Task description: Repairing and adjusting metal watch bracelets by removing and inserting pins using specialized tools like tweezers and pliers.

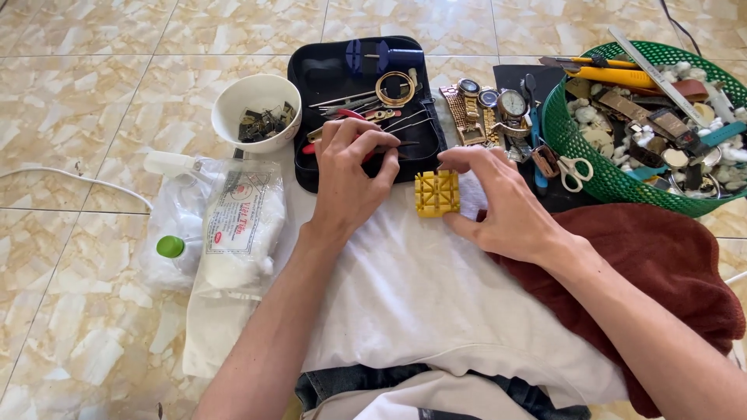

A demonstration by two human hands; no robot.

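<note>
Left hand (350, 175) pinches a thin tool (393, 145) over the black tray (307, 85); right hand (498, 198) grips the yellow block (436, 194) (frame centre), green basket (580, 152) beyond.

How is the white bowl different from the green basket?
The white bowl is small, solid and smooth; the green basket is bigger, with a holey mesh wall. The white bowl holds a few small dark metal bits; the green basket is piled with watch parts, straps and tools. Both are round, open-topped and sit on the tiled floor.

green basket (576, 148) cut off at right edge, bowl (257, 109) contents too small to tell
</note>
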